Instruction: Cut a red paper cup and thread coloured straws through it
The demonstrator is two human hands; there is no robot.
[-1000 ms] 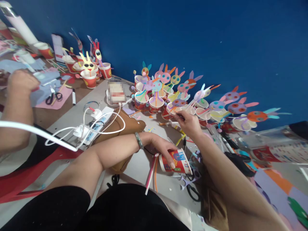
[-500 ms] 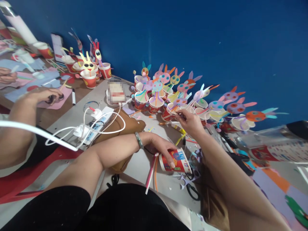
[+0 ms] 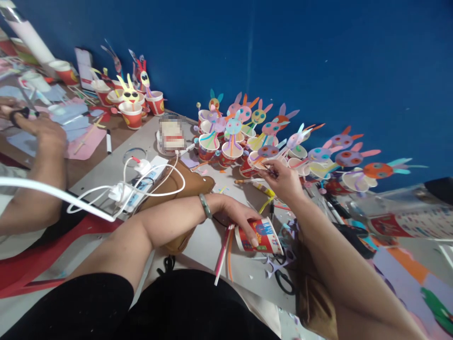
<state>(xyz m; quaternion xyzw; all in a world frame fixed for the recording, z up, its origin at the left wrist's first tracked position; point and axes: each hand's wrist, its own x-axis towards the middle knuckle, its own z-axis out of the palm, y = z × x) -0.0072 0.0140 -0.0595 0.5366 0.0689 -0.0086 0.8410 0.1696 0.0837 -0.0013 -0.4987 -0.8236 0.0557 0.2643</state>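
Holding a red paper cup (image 3: pixel 268 237) tipped on its side in the left hand (image 3: pixel 239 215), above the near part of the grey table (image 3: pixel 198 257). Laying the cup's long axis nearly level across the view, pointing the wider end right, toward the right forearm, and the narrower end left, back toward the palm. Pressing the thumb side of the hand over the printed wall. Showing blue print and a small green patch on the red, but not being able to read a word of it.

Pinching narrowly with the right hand (image 3: pixel 279 177) beside the front cups of the row, gripping something thin and dark at the fingertips; not being able to tell what.

Seeing paper rabbits (image 3: pixel 348 158) leaning out of red-and-white cups beyond that hand. Seeing straws (image 3: pixel 221 257) lying near the cup's narrower end, pointing toward the body, and black-handled scissors (image 3: pixel 278 281) lying just below the wider end. Seeing a clear-wrapped stack of cups (image 3: pixel 396 225) at the far right, bearing red panels and small marks too blurred to read. Seeing another person's hand (image 3: pixel 44 127) at the left, holding dark-handled scissors.
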